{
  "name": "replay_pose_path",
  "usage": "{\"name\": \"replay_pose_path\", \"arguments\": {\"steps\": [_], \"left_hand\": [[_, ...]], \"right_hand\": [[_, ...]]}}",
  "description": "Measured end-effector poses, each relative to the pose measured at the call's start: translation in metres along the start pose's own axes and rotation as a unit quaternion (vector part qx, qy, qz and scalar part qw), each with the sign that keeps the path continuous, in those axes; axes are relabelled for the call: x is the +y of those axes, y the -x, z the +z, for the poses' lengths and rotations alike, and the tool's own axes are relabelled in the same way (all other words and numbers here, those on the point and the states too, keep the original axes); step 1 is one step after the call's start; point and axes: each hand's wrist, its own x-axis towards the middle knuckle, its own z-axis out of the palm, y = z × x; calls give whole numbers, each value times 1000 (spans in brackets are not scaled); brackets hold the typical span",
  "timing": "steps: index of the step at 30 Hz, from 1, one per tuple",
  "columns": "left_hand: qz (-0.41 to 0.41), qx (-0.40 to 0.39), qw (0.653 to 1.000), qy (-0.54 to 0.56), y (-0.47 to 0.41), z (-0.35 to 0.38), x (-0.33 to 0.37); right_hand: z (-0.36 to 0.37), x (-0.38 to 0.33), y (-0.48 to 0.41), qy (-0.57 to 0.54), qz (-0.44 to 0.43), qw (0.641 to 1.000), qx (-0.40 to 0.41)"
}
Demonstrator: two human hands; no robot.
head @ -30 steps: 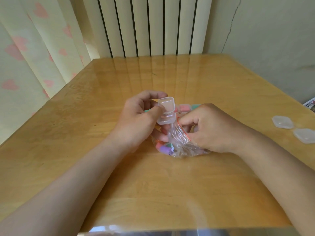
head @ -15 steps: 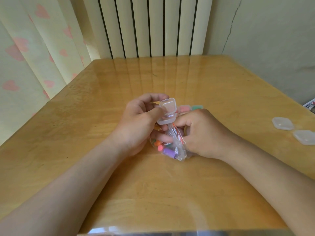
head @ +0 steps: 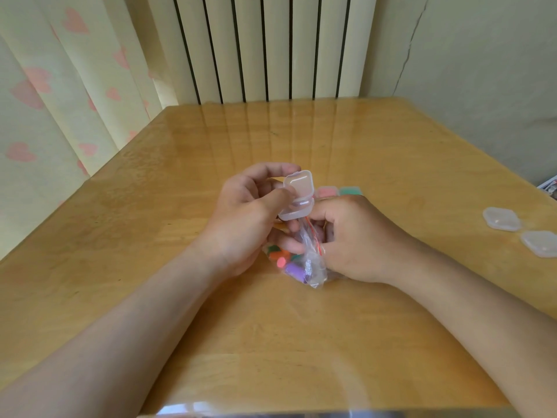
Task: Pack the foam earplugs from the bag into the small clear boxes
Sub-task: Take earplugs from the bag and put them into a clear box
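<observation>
Gripping an open small clear box (head: pixel 297 196) between thumb and fingers, the left hand (head: pixel 247 224) holds it just above the bag (head: pixel 310 267). The right hand (head: pixel 358 236), fingers curled, pinches the bag's top; the bag rests on the table (head: pixel 271 327), coloured foam earplugs (head: pixel 294 268) inside. 2 more clear boxes (head: pixel 501 218) lie far right.

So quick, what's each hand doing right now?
Left hand: holding a clear box, lid open.
Right hand: fingers curled, gripping the top of the bag.

Left hand (head: pixel 241 224) curled, thumb forward; right hand (head: pixel 355 236) knuckles-up, fingers (head: pixel 324 210) seemingly in a pinch
</observation>
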Motion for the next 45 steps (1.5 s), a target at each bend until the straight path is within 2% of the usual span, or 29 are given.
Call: {"name": "replay_pose_path", "arguments": {"steps": [3, 8, 18, 22, 25, 28, 33, 37, 45], "left_hand": [[18, 4, 1000, -12, 0, -2, -1], [40, 15, 998, -43, 1, 0, -2], [58, 6, 994, -92, 2, 0, -6], [54, 2, 994, -91, 1, 0, -8], [55, 6, 994, -92, 1, 0, -8], [56, 4, 993, -100, 1, -1, -9], [47, -11, 998, -43, 1, 0, -8], [27, -32, 999, 18, 0, -2, -6], [38, -32, 999, 1, 1, -1, -6]], "right_hand": [[-9, -11, 4, 22, -11, 1000, -4], [-19, -15, 8, 56, 34, 998, -1], [-37, -18, 14, -32, 59, 998, 1], [-41, -18, 13, -84, 73, 992, 52], [-41, -18, 13, -113, 48, 987, 108], [-37, -19, 12, -129, 19, 984, 119], [-30, -16, 10, -88, -11, 989, 121], [-30, -18, 10, -91, 16, 987, 130], [-29, -19, 9, -78, 31, 990, 116]]}}
